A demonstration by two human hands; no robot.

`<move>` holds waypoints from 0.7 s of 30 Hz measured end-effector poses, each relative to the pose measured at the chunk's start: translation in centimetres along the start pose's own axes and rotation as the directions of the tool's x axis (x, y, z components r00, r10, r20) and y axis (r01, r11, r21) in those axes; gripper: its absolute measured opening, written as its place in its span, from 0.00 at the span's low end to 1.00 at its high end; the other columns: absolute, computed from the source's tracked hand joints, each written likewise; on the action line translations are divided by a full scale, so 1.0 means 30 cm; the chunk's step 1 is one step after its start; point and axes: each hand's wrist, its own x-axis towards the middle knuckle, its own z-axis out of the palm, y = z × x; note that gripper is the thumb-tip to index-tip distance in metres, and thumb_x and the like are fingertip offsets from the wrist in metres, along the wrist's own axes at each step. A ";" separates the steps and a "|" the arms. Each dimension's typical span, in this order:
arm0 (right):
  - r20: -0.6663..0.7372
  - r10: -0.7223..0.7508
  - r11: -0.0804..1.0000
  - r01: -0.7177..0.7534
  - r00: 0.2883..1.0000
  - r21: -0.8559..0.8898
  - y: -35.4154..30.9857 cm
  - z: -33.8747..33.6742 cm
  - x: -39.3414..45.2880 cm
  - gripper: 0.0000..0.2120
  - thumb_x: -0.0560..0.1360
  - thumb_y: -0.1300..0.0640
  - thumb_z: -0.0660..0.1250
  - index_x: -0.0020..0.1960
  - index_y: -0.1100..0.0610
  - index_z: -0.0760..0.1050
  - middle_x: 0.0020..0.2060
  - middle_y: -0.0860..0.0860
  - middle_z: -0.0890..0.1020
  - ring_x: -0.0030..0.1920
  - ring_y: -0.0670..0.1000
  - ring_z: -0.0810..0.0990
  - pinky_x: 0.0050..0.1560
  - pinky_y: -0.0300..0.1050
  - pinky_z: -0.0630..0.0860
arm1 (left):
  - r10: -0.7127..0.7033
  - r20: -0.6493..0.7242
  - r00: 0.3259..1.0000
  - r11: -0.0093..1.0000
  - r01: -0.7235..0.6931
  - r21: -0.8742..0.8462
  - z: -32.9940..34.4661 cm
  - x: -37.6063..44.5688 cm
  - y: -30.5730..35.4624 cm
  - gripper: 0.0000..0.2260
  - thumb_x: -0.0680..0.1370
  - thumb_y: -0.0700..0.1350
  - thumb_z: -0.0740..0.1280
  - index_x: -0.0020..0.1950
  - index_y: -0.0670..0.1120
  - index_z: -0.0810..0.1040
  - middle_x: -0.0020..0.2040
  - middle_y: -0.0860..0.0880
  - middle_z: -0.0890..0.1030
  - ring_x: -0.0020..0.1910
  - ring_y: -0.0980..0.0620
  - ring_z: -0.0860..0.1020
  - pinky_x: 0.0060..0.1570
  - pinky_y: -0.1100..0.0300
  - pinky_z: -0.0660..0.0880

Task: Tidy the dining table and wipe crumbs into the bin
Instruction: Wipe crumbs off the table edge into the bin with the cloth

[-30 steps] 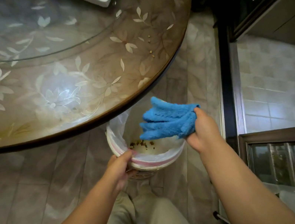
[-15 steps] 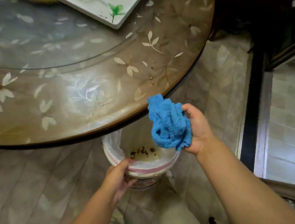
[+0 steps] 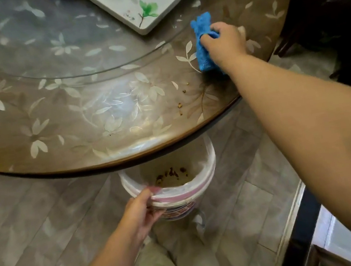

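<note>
My right hand [image 3: 224, 43] grips a blue cloth [image 3: 202, 42] and presses it on the round, flower-patterned dining table [image 3: 73, 108] near its right edge. A few small yellow crumbs [image 3: 183, 94] lie on the table just left of and below the cloth. My left hand [image 3: 140, 215] grips the near rim of a small bin [image 3: 175, 193] lined with a plastic bag, held just under the table's front edge. Brown crumbs lie inside the bin.
A white square plate [image 3: 147, 0] with a green leaf design sits on the glass turntable [image 3: 38, 39] at the table's top. Grey tiled floor surrounds the bin. Dark furniture stands at the right, and a door frame [image 3: 302, 227] runs along the lower right.
My right hand has carried the blue cloth from above the bin up onto the table's right side. My left hand has kept its hold on the bin rim.
</note>
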 end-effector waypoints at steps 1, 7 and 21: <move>0.040 -0.053 0.984 0.060 0.998 -0.169 0.011 0.024 0.012 0.21 0.73 0.42 0.62 0.65 0.46 0.73 0.59 0.52 0.73 0.66 0.58 0.67 0.65 0.57 0.68 | 0.000 -0.005 1.000 1.000 0.000 -0.006 -0.004 0.007 0.001 0.12 0.73 0.39 0.67 0.56 0.40 0.79 0.56 0.38 0.80 0.56 0.43 0.79 0.47 0.51 0.79; 0.235 -0.246 0.888 0.315 0.941 -0.335 0.040 0.117 0.010 0.29 0.73 0.44 0.62 0.73 0.49 0.66 0.72 0.52 0.67 0.73 0.56 0.64 0.70 0.53 0.64 | 0.034 -0.004 0.999 0.998 -0.034 0.047 -0.029 0.006 -0.002 0.05 0.76 0.38 0.65 0.47 0.41 0.81 0.49 0.39 0.84 0.50 0.44 0.82 0.51 0.49 0.79; 0.158 -0.464 0.817 0.490 0.871 -0.304 0.035 0.156 -0.174 0.22 0.73 0.57 0.66 0.67 0.49 0.76 0.67 0.49 0.77 0.68 0.52 0.73 0.64 0.45 0.68 | 0.056 0.045 0.997 0.990 -0.061 0.129 -0.109 0.030 -0.007 0.18 0.74 0.37 0.64 0.64 0.36 0.74 0.54 0.38 0.84 0.53 0.41 0.84 0.49 0.49 0.81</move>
